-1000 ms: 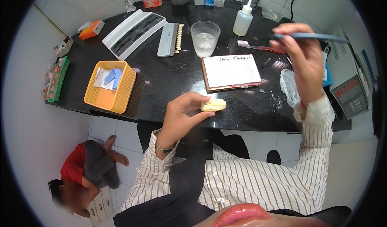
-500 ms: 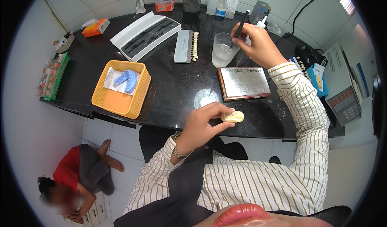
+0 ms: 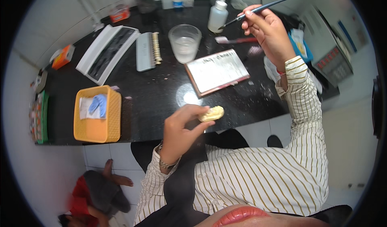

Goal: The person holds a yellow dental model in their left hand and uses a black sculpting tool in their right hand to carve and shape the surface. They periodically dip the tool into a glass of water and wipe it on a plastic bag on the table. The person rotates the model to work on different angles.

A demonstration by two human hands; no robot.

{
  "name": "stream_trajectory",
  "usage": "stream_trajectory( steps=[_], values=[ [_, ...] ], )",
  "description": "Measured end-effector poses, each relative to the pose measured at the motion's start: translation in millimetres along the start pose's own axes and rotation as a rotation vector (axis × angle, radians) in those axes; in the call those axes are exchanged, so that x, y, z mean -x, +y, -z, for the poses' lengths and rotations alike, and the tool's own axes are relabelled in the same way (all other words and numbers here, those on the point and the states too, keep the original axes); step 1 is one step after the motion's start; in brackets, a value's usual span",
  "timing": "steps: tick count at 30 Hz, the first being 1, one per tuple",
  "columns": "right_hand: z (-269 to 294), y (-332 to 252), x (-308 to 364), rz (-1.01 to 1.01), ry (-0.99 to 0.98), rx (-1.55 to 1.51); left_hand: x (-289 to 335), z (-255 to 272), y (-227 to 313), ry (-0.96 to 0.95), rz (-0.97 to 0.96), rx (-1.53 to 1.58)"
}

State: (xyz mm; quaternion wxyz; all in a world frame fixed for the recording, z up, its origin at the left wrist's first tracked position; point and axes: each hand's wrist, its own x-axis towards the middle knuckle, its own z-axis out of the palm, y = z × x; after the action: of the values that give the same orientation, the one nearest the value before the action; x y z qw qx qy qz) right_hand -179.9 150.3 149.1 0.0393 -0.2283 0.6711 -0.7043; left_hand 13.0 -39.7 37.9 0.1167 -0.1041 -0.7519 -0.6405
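Observation:
Between the thumb and fingers of my left hand (image 3: pixel 180 128) is a small pale-yellow dental model (image 3: pixel 213 113), held just above the table's near edge. My right hand (image 3: pixel 271 31) is raised at the right, gripping a slim dark brush (image 3: pixel 272 4). The brush tilts, its dark tip pointing down and left beside a white squeeze bottle (image 3: pixel 218 18). To the left of that tip stands a clear glass (image 3: pixel 185 45) with cloudy liquid in it. A mixing slab (image 3: pixel 217 71) with a pale top and handwriting lies between the glass and my right forearm.
At left, a yellow basket (image 3: pixel 111 116) contains a blue dental impression (image 3: pixel 97 104). Behind it are an open white case (image 3: pixel 92 51) and a tooth shade guide (image 3: pixel 146 51). A red-handled tool (image 3: pixel 238 40) lies behind the slab. A person (image 3: pixel 96 194) sits on the floor at lower left.
My right hand has lifted the brush out of the glass and carried it to the right, tilting it over. The whole view has turned. My left hand keeps hold of the dental model.

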Motion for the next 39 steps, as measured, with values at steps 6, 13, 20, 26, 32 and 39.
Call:
stream_trajectory(
  steps=[6,13,20,26,32,39],
  values=[
    [66.1,13.1,81.7,0.089,0.291,-0.083,2.9,-9.4,0.1,0.076,0.054,0.138],
    [104.5,62.5,153.1,-0.066,0.556,-0.041,3.7,-13.2,-2.2,0.127,0.049,0.187],
    [105.0,74.1,156.7,-0.093,0.550,-0.063,4.2,-15.7,-2.1,0.213,0.062,0.127],
    [107.9,75.8,158.0,-0.103,0.520,-0.039,2.3,-16.8,-1.4,0.237,0.061,0.082],
    [106.9,75.7,159.6,-0.080,0.516,-0.022,3.9,-17.2,-2.2,0.243,0.091,0.074],
    [106.8,76.8,160.0,-0.076,0.517,-0.014,4.0,-18.8,-0.3,0.246,0.076,0.047]
  ],
)
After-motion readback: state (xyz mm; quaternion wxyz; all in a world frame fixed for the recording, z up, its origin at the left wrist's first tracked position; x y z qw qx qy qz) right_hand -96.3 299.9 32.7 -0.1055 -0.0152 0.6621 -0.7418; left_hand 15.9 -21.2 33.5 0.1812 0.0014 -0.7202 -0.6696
